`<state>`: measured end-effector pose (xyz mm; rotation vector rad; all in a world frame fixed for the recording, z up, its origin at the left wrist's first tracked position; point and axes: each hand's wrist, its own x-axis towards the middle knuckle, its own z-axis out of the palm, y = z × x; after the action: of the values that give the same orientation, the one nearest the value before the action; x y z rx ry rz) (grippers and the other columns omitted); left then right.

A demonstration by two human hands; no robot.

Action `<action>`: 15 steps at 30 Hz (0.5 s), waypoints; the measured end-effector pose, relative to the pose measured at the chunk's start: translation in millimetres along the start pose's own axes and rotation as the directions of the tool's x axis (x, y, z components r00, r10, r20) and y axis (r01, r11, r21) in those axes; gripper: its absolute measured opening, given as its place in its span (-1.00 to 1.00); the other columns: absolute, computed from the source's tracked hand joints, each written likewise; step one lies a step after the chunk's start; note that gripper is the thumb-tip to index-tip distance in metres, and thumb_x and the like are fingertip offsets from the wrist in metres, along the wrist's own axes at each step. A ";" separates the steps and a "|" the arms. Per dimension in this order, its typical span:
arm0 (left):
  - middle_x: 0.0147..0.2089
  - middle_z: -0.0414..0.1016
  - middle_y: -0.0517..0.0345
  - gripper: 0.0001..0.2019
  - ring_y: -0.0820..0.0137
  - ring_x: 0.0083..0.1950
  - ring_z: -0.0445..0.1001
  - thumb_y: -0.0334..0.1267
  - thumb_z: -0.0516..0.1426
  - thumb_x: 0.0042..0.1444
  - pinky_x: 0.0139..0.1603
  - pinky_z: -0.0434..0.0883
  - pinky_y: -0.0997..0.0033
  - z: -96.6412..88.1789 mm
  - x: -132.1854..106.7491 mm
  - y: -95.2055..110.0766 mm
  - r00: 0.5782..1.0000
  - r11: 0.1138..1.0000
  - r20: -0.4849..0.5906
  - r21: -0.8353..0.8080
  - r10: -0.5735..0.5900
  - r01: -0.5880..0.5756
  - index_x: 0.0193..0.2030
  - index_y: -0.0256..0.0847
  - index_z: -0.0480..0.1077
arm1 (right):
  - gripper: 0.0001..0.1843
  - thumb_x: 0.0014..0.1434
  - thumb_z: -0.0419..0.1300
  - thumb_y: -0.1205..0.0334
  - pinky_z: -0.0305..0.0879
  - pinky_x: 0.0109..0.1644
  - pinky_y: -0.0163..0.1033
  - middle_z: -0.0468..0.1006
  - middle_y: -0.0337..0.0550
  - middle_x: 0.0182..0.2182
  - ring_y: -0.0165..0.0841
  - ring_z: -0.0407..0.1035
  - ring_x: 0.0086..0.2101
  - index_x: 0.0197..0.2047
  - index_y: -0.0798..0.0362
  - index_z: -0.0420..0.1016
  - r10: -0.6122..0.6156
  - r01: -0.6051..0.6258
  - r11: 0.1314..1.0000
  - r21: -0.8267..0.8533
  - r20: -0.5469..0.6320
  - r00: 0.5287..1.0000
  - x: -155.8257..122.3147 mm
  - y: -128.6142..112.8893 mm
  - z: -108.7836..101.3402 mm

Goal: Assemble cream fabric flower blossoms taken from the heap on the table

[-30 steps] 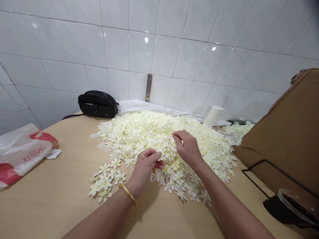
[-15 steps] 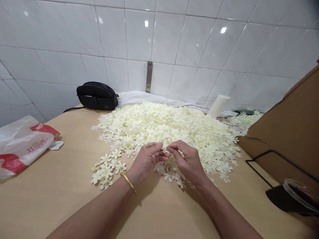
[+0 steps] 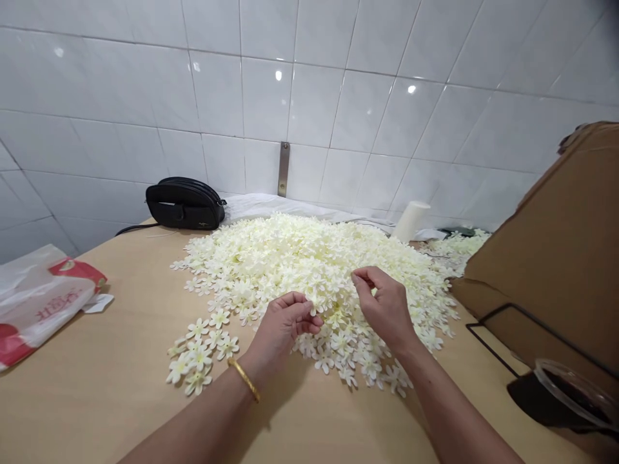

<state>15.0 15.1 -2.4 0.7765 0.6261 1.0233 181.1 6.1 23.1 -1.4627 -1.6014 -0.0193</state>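
Black pouch [image 3: 185, 204] at back of worktop [image 3: 97, 399], by tiled wall [image 3: 145, 96]. Plastic bag [image 3: 43, 299] far left. Cardboard box [image 3: 556, 270] right; white roll [image 3: 410, 221] behind.

Left hand [image 3: 285, 322]: the fingertips curl inward, so it is hidden whether they pinch a flower.
Right hand [image 3: 387, 308]: thumb and forefinger meet; anything between them is too small to tell.
Flower pile [image 3: 309, 258]: its near edge is covered by both hands; the far flowers blur together.
Plastic bag [image 3: 43, 303]: cut off by the left edge; the red print is not readable.
Cardboard box [image 3: 556, 270]: cut off by the right edge.
White cylinder [image 3: 410, 220]: its lower end is hidden behind the pile.
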 end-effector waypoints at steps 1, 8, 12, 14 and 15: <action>-0.60 0.33 0.23 -0.86 0.46 -0.52 0.42 -0.38 0.19 -0.18 -0.50 0.32 0.52 0.1 0.2 -0.1 1.000 1.000 0.002 -0.006 0.004 -0.004 -0.50 -0.31 0.26 | -0.84 0.08 -0.03 0.30 0.13 -0.37 -0.31 0.37 -0.18 -0.51 -0.40 0.24 -0.46 -0.46 0.08 0.32 -0.046 0.047 0.996 -0.080 0.021 0.999 6.0 2.7 1.2; -0.61 0.33 0.21 -0.86 0.48 -0.52 0.42 -0.41 0.19 -0.21 -0.50 0.34 0.55 4.4 -10.8 1.8 0.995 0.996 -0.077 -0.064 -0.071 0.066 -0.52 -0.30 0.26 | -0.84 0.04 -0.03 0.35 0.13 -0.26 -0.25 0.39 -0.11 -0.45 -0.33 0.26 -0.36 -0.43 0.10 0.37 -0.125 0.162 0.957 -0.243 0.161 0.979 31.8 14.0 19.7; -0.63 0.33 0.20 -0.87 0.49 -0.55 0.40 -0.40 0.19 -0.20 -0.52 0.34 0.55 6.9 -31.6 -6.9 0.983 0.992 -0.139 -0.045 -0.120 0.114 -0.54 -0.30 0.26 | -0.81 0.09 -0.05 0.33 0.16 -0.26 -0.26 0.40 -0.11 -0.40 -0.34 0.27 -0.35 -0.36 0.08 0.38 -0.139 0.147 0.986 -0.084 0.094 0.986 10.0 -0.4 6.2; -0.64 0.33 0.18 -0.86 0.50 -0.57 0.39 -0.39 0.18 -0.18 -0.53 0.33 0.57 9.3 -42.6 -15.6 0.973 0.989 -0.180 -0.046 -0.148 0.141 -0.56 -0.31 0.25 | -0.82 0.11 -0.05 0.31 0.17 -0.27 -0.28 0.41 -0.14 -0.42 -0.37 0.27 -0.37 -0.39 0.07 0.37 -0.141 0.138 0.990 0.030 0.108 0.984 -12.1 -11.9 -5.2; -0.64 0.33 0.18 -0.87 0.50 -0.57 0.39 -0.39 0.17 -0.17 -0.54 0.32 0.58 10.7 -47.4 -20.5 0.970 0.987 -0.187 -0.057 -0.157 0.149 -0.56 -0.31 0.25 | -0.82 0.12 -0.04 0.30 0.18 -0.28 -0.28 0.41 -0.15 -0.42 -0.38 0.28 -0.37 -0.38 0.07 0.37 -0.142 0.130 0.988 0.083 0.166 0.976 -24.6 -17.5 -10.5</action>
<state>14.8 -37.3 -8.0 0.5862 0.8141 0.9721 170.1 -23.9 23.4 -1.3262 -1.8214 0.0867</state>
